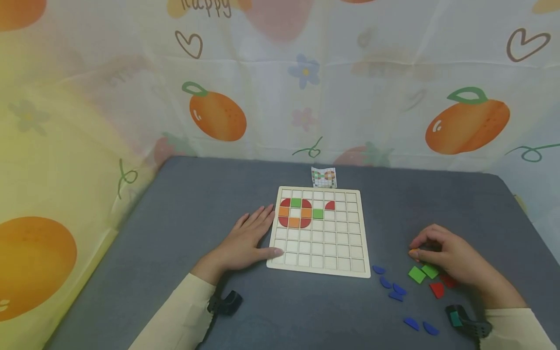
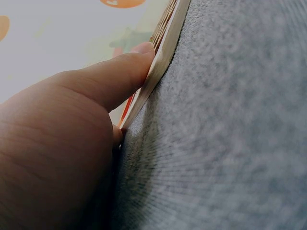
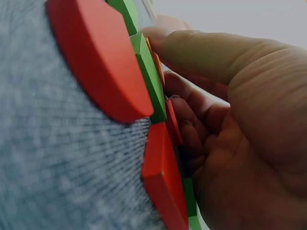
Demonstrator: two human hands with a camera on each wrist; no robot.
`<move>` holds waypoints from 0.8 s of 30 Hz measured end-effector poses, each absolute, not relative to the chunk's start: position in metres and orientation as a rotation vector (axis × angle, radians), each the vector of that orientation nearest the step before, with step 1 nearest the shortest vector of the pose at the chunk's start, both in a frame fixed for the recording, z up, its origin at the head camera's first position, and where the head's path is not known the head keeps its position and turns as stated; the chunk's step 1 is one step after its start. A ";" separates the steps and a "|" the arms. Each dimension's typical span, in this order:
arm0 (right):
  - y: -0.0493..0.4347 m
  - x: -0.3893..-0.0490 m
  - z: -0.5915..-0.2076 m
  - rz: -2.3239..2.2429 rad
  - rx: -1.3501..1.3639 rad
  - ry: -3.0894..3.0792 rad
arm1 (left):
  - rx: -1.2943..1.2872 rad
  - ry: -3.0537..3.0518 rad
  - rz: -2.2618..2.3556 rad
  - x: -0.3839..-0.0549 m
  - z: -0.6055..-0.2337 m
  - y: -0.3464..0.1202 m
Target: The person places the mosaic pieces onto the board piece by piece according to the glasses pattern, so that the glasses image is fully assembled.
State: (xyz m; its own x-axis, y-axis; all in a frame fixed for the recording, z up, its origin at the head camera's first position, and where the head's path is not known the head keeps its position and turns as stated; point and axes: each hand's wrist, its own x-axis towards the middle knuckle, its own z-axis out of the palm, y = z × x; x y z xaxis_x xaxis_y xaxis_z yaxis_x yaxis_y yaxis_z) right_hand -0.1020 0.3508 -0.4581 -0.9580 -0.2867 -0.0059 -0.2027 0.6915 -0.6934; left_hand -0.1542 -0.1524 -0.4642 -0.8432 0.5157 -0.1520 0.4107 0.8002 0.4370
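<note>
A pale wooden grid board (image 1: pixel 324 249) lies on the table, with red rounded pieces, orange squares and green squares set in its upper left cells. My left hand (image 1: pixel 245 245) rests along its left edge, fingers extended and thumb (image 2: pixel 127 72) over the near left corner. To the right of the board, my right hand (image 1: pixel 457 257) pinches a small orange piece (image 3: pixel 156 60) between thumb and fingertips. Just below those fingers lie green squares (image 1: pixel 417 275) and red pieces (image 1: pixel 436 290), some partly hidden by the hand.
Several blue curved pieces (image 1: pixel 385 282) are scattered between the board and my right wrist. A small printed pattern card (image 1: pixel 324 178) stands behind the board's far edge. A fruit-patterned cloth (image 1: pixel 271 78) hangs behind the grey table (image 1: pixel 210 189).
</note>
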 end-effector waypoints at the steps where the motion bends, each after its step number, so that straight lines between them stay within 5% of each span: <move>1: 0.350 -0.102 -0.458 -1.115 -0.393 2.781 | 0.717 2.727 0.576 -0.154 -0.465 -0.153; 24: 0.348 -0.101 -0.448 -0.963 -0.205 2.763 | 0.727 2.727 0.577 -0.155 -0.464 -0.153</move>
